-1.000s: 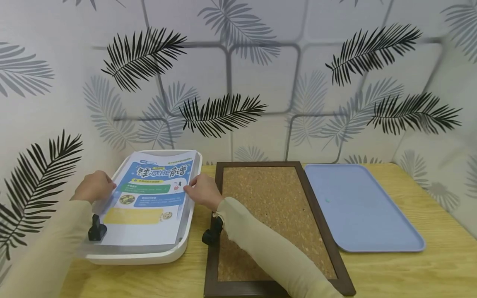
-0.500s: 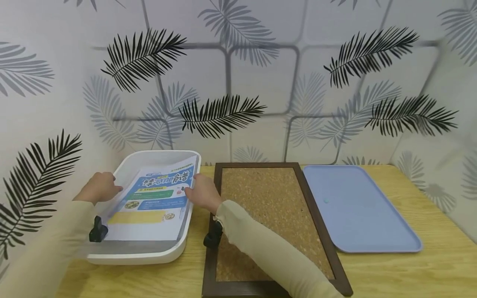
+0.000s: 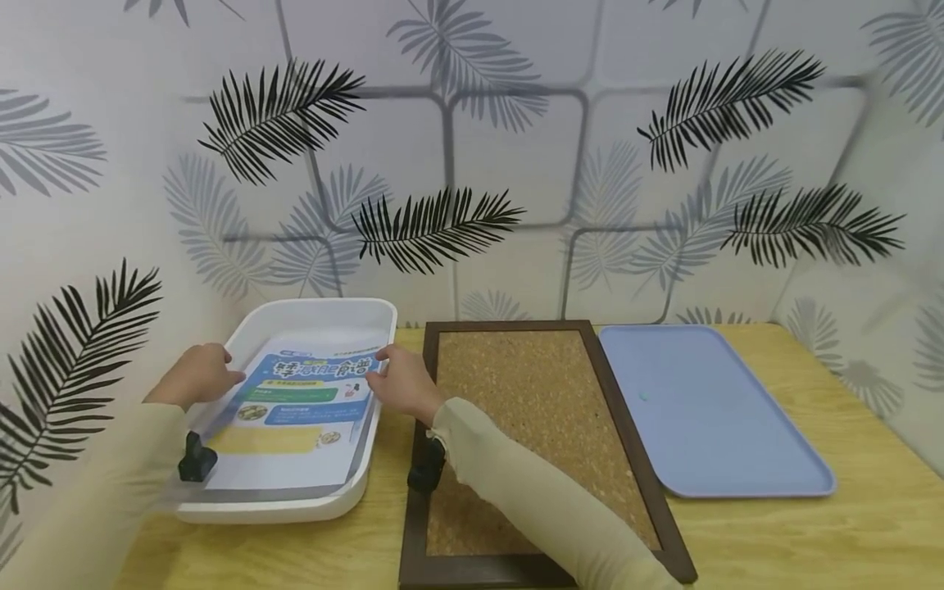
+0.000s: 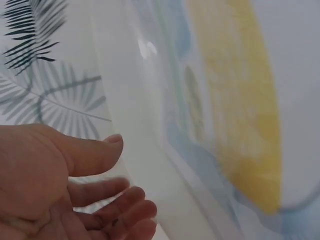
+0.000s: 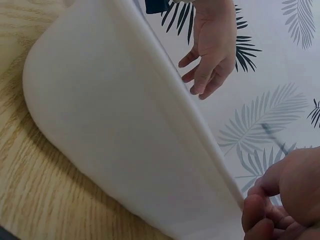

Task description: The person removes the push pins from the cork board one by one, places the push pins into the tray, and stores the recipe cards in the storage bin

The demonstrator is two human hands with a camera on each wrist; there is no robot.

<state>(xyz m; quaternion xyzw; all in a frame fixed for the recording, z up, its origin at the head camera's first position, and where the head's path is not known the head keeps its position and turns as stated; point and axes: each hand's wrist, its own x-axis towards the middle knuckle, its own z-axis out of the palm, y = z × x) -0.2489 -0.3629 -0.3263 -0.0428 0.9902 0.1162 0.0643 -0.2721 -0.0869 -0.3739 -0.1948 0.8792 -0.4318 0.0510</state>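
Observation:
A printed sheet with blue, green and yellow blocks (image 3: 273, 471) lies inside a white plastic tub (image 3: 265, 515) on the left side of the table. My left hand (image 3: 197, 378) is at the tub's left rim; in the left wrist view its thumb and fingers (image 4: 125, 205) are spread apart with nothing between them. At the opposite rim is my right hand (image 3: 406, 383), its thumb and forefinger parted in the head view. In the right wrist view its loosely curled fingers (image 5: 257, 212) are right at the tub's edge, with no paper between them.
A cork board in a dark frame (image 3: 546, 442) lies right of the tub, partly under my right forearm. Beyond it is a blue tray (image 3: 715, 418). A leaf-patterned wall (image 3: 516, 270) rises behind the wooden table (image 3: 878, 459).
The printed sheet has gone down from rim height into the tub and settled there. Both hands have let go of its edges and stay beside the rims.

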